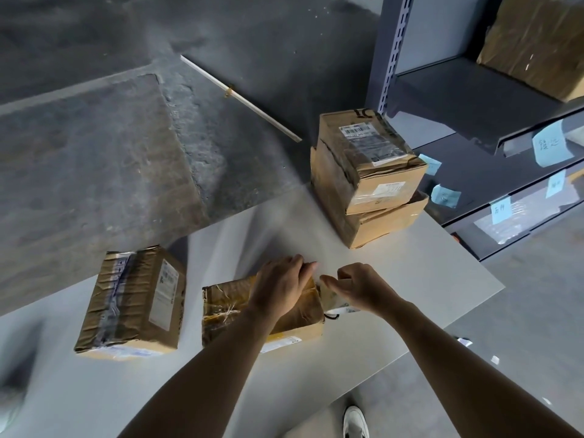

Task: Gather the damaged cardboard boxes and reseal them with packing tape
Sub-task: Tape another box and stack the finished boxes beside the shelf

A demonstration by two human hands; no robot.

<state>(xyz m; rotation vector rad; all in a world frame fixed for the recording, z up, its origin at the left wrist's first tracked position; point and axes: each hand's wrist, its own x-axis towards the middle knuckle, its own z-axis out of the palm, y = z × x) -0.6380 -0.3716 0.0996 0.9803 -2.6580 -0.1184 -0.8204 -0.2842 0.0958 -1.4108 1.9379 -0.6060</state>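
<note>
A flat, crumpled cardboard box [230, 308] lies on the white table [410, 279] right in front of me. My left hand [281, 286] presses down on the box's right end, fingers curled over its far edge. My right hand [357, 287] is at the box's right side, fingers pinched on what looks like a tape roll [331, 298], mostly hidden. A second taped, wrinkled box [136, 301] lies to the left. Two more worn boxes are stacked at the table's far right: the upper box [366, 156] on the lower box [379, 222].
Grey metal shelving [474, 99] stands at the right, with blue paper labels and another brown box [534, 42] on an upper shelf. A thin white rod [240, 99] lies on the concrete floor beyond the table. My white shoe [355, 422] shows below the table edge.
</note>
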